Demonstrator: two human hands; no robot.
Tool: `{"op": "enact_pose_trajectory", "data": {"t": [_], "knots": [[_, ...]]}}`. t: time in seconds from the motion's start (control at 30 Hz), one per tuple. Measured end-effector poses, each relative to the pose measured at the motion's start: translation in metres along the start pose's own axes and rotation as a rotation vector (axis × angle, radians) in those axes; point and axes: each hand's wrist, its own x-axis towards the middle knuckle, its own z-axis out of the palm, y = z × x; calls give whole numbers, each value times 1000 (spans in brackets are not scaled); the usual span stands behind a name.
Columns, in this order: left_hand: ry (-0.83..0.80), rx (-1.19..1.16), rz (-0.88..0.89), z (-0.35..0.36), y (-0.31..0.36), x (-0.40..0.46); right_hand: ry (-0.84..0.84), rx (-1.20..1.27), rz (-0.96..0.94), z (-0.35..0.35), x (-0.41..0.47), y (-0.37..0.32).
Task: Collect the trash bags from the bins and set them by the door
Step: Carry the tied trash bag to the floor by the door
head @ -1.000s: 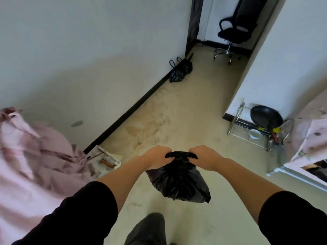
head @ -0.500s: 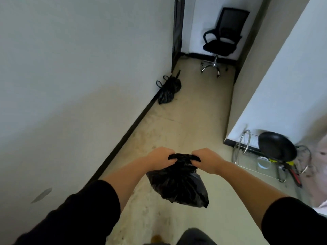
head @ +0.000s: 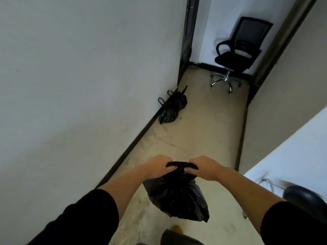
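Head view. Both hands, left hand point(head: 158, 166) and right hand point(head: 205, 167), are closed on the gathered neck of a black bag point(head: 177, 197), which is held hanging clear of the floor point(head: 200, 131). A slip or tear could be caused by thin film stretched between two grips. Another bag point(head: 172, 107) lies against the left wall beside the door point(head: 187, 39); a chair point(head: 237, 53) stands beyond, on a scuffed, narrow corridor.
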Motion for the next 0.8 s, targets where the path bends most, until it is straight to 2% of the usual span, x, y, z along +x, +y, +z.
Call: {"op": "enact_pose_trajectory", "data": {"t": [0.27, 0.47, 0.63, 0.8], "knots": [[-24, -55, -60, -77, -42, 124, -34, -23, -49, -87, 127, 58], [-23, -45, -5, -146, -94, 228, -11, 40, 12, -147, 234, 96], [-88, -15, 26, -212, -132, 305, 9, 72, 61, -192, 310, 116], [-128, -36, 47, -247, -166, 378, 10, 100, 104, -217, 369, 135]]}}
